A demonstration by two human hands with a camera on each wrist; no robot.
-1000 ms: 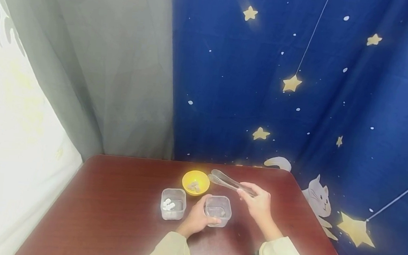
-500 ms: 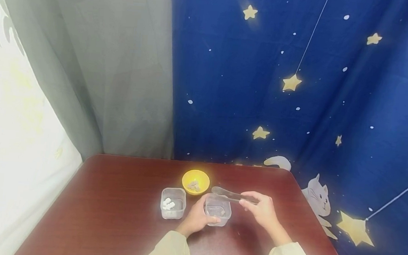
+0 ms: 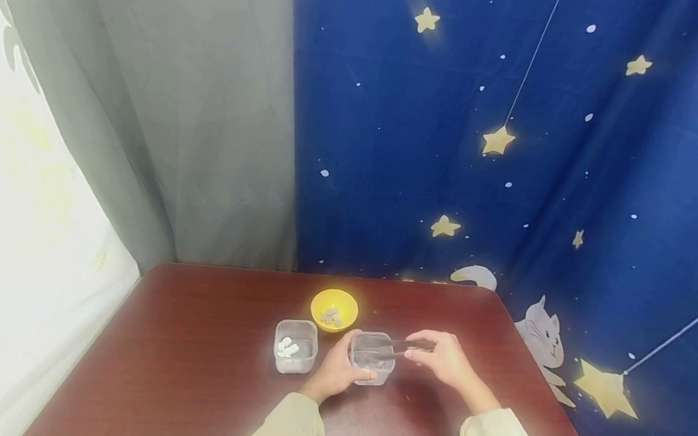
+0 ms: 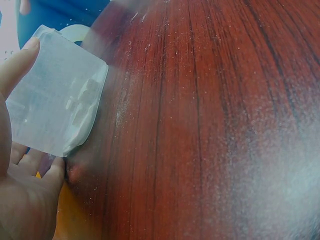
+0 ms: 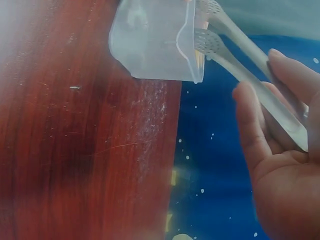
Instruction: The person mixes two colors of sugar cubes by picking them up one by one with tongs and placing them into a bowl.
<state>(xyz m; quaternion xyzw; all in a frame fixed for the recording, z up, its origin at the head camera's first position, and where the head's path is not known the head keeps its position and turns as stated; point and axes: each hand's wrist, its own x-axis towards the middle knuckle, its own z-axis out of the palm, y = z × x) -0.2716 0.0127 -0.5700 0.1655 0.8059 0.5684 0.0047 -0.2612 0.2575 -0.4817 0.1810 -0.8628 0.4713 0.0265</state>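
My left hand (image 3: 333, 373) grips a clear square plastic tub (image 3: 383, 376) from its left side, thumb along the near wall and fingers round the far side. In my right hand (image 3: 447, 361), thumb and fingers pinch a pair of tongs (image 5: 234, 66). Their perforated tips reach into the tub's mouth from the right, and the two arms stand apart in the right wrist view. Behind the tub sits a yellow bowl (image 3: 347, 305) with several greyish-brown lumps (image 3: 330, 317) at its bottom. A second clear tub (image 3: 294, 368), to the left, contains several white pieces (image 3: 288, 348).
The containers stand on a dark red wooden table (image 3: 205, 363). Past its far edge hang a grey curtain (image 3: 233, 135) and a blue star-patterned curtain (image 3: 390, 146). White fabric (image 3: 24, 256) falls along the left side.
My right hand has lowered the tongs from beside the yellow bowl, over the far rim, into the held tub. The left hand keeps its grip and the other containers stay put.
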